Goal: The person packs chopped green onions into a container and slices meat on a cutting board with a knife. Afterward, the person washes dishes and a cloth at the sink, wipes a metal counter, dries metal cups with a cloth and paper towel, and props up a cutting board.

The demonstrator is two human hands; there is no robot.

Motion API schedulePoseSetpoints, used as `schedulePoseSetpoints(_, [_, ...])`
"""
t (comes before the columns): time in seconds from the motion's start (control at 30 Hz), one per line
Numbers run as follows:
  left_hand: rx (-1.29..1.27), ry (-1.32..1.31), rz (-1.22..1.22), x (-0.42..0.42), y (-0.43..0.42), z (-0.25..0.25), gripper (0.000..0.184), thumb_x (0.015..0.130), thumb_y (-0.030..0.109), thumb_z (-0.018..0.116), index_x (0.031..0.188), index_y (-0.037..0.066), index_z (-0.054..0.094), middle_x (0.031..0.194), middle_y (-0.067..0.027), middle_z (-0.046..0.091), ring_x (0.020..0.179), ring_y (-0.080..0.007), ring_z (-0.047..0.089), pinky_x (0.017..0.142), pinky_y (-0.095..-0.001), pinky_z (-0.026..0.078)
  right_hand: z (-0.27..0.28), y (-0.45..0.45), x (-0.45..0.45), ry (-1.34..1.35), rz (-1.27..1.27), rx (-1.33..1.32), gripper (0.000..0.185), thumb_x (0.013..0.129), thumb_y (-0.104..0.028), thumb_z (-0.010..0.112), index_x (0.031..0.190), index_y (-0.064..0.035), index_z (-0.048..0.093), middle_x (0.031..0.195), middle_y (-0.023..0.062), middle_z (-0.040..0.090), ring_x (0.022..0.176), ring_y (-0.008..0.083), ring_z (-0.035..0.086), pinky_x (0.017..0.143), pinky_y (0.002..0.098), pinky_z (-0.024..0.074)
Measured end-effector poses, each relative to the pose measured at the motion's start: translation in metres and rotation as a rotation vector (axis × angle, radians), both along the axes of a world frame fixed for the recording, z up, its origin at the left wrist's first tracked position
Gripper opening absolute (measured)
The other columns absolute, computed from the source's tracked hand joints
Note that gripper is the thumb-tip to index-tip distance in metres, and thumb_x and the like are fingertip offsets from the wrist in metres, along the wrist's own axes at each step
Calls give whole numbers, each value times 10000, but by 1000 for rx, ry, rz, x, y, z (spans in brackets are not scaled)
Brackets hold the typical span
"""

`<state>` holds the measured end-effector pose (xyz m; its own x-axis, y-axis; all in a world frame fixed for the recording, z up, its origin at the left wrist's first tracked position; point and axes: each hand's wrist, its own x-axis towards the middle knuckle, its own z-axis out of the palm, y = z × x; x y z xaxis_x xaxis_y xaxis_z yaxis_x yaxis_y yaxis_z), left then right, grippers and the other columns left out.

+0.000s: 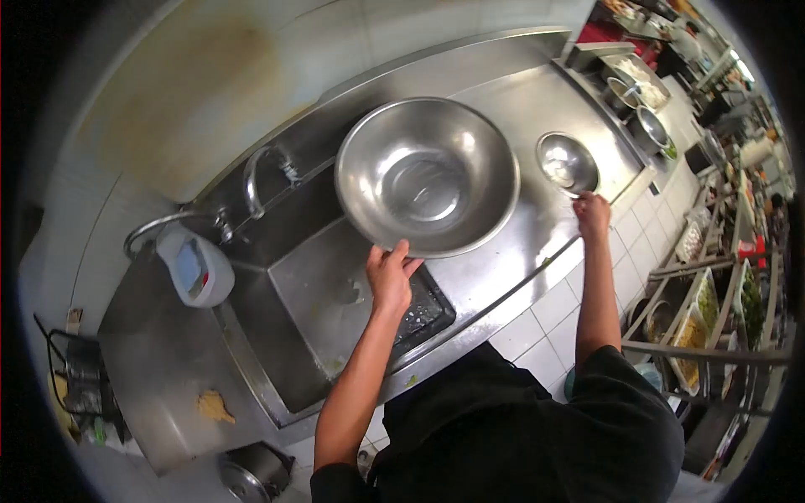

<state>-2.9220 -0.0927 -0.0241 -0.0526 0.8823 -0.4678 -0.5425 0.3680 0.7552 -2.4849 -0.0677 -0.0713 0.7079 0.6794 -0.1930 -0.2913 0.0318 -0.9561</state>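
A large, wide stainless steel mixing bowl (423,189) rests partly over the sink and partly on the steel counter, tilted so its inside faces me. My left hand (391,277) grips its near rim, thumb on the upper edge and fingers spread below. Off to the right, a smaller steel bowl (563,163) is on the drainboard near the counter's front edge. The closed fingers of my right hand (592,216) hold its near rim. Both bowls look bare inside.
The steel sink (314,293) has two curved taps (253,180) behind it and a black tray (426,308) inside. A white plastic container (197,268) stands at its left. A tan cloth-like piece (215,407) lies lower left. Pots (647,130) and food trays (698,331) line the right.
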Motion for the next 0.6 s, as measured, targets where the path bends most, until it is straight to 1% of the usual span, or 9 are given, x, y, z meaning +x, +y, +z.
schedulePoseSetpoints(0.03, [8, -1, 4, 0, 4, -2, 115, 914, 32, 588, 1010, 32, 523, 1066, -121, 612, 957, -256, 641, 844, -423, 555, 17, 1, -7, -23, -25, -11, 118, 829, 36, 587, 914, 58, 508, 711, 111, 577, 515, 135, 536, 446, 250, 461])
schedulePoseSetpoints(0.1, [17, -12, 16, 3, 10, -6, 110, 913, 32, 592, 994, 30, 518, 1043, -125, 617, 954, -259, 642, 841, -429, 554, 35, 10, -12, -60, 18, 15, 501, 843, 31, 610, 1262, 104, 346, 759, 127, 601, 557, 157, 575, 492, 246, 494])
schedulePoseSetpoints(0.13, [15, -22, 21, 5, 12, -7, 106, 912, 31, 593, 985, 29, 516, 1031, -128, 619, 951, -257, 642, 838, -428, 554, 54, 13, -27, -59, 60, 35, 522, 857, 17, 615, 1299, 96, 348, 767, 113, 609, 571, 153, 587, 524, 247, 519])
schedulePoseSetpoints(0.23, [42, -54, 60, 16, 20, -11, 145, 926, 85, 615, 1018, 15, 527, 1027, -124, 613, 906, -239, 642, 817, -406, 562, 102, 28, -78, -133, 221, 7, 442, 873, -9, 621, 1261, 81, 428, 761, 89, 617, 584, 137, 601, 549, 245, 535])
schedulePoseSetpoints(0.33, [33, -109, 32, 16, 24, -29, 240, 936, 162, 641, 1090, 11, 536, 1050, -105, 609, 863, -209, 638, 786, -379, 566, 109, 50, -111, -187, 393, -31, 382, 869, -44, 629, 1211, 73, 508, 766, 82, 632, 606, 143, 609, 577, 264, 534])
schedulePoseSetpoints(0.4, [29, -26, -134, 0, 6, -17, 268, 938, 181, 641, 1124, 15, 541, 1048, -82, 608, 839, -187, 638, 742, -352, 570, 93, 74, -119, -298, 523, -123, 390, 872, -85, 632, 1220, 56, 527, 814, 83, 637, 663, 141, 612, 616, 281, 534])
schedulePoseSetpoints(0.47, [-1, 37, -111, -19, -26, 0, 277, 932, 207, 657, 1112, 13, 577, 991, -74, 620, 805, -165, 634, 697, -326, 567, 83, 89, -139, -310, 623, -138, 409, 875, -119, 638, 1238, 37, 534, 866, 93, 638, 735, 143, 609, 650, 281, 533])
schedulePoseSetpoints(0.53, [72, 39, -131, -49, -57, -4, 248, 922, 205, 671, 1049, -3, 628, 899, -69, 632, 746, -144, 626, 680, -309, 562, 80, 99, -160, -433, 685, -220, 437, 864, -137, 639, 1251, 36, 536, 894, 83, 615, 774, 160, 592, 673, 294, 520])
schedulePoseSetpoints(0.6, [97, 219, -58, -83, -101, 6, 192, 923, 165, 668, 943, -26, 669, 773, -40, 635, 659, -104, 588, 611, -259, 505, 63, 114, -162, -410, 846, -191, 414, 863, -152, 628, 1224, 41, 564, 891, 73, 603, 766, 160, 587, 695, 312, 520])
